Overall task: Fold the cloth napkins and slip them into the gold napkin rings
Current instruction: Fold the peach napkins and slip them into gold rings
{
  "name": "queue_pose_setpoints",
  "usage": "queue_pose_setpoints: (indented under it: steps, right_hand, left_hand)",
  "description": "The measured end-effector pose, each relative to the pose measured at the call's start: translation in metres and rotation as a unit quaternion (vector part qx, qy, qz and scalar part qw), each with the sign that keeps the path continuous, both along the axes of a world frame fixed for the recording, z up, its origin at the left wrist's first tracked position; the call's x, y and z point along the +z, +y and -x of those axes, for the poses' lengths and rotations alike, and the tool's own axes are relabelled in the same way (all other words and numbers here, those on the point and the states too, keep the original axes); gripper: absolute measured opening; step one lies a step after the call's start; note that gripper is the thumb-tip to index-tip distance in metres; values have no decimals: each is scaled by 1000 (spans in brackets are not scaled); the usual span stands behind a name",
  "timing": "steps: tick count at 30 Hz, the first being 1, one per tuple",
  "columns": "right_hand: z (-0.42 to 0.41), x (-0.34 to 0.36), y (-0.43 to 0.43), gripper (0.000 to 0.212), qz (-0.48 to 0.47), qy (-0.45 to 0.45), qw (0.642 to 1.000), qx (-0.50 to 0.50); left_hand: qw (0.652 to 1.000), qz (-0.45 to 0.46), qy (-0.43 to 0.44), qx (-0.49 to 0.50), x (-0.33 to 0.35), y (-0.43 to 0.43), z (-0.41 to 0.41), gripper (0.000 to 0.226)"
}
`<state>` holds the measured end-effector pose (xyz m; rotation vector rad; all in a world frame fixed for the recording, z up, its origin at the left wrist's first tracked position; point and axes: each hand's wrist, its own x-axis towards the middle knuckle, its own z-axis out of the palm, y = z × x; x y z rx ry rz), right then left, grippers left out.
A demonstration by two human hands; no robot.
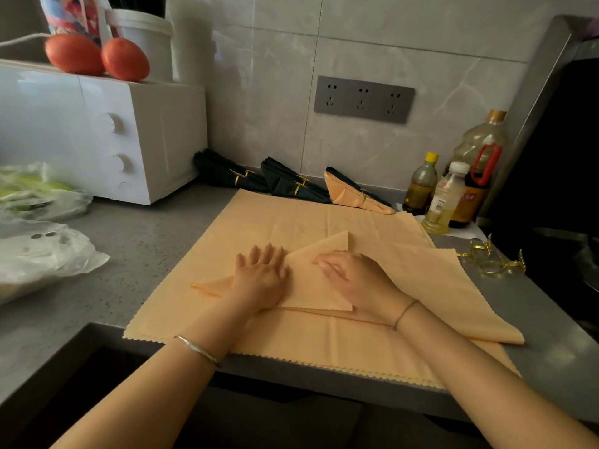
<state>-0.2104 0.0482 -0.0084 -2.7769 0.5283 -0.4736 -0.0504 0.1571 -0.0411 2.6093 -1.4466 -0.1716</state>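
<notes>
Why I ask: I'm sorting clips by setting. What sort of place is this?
Probably a home kitchen: a white microwave with two tomatoes on top, cooking-oil bottles standing by the tiled wall, and a grey countertop.

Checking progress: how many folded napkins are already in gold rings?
3, along the back wall: a dark bundle beside the microwave, a second dark bundle in the middle, a peach bundle nearest the bottles. They overlap, so more may be hidden.
</notes>
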Motion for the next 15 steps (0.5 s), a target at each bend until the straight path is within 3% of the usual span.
queue_pose_setpoints:
  steps: [7,15]
  right_hand:
    - [-66,-16,-7,49,-1,168,985,39]
    - [-52,-29,-40,54,6,199,980,8]
  left_hand:
    - [1000,-12,-17,10,-3,-4,0,58]
    - [1000,-4,-28,9,-3,-3,-2,59]
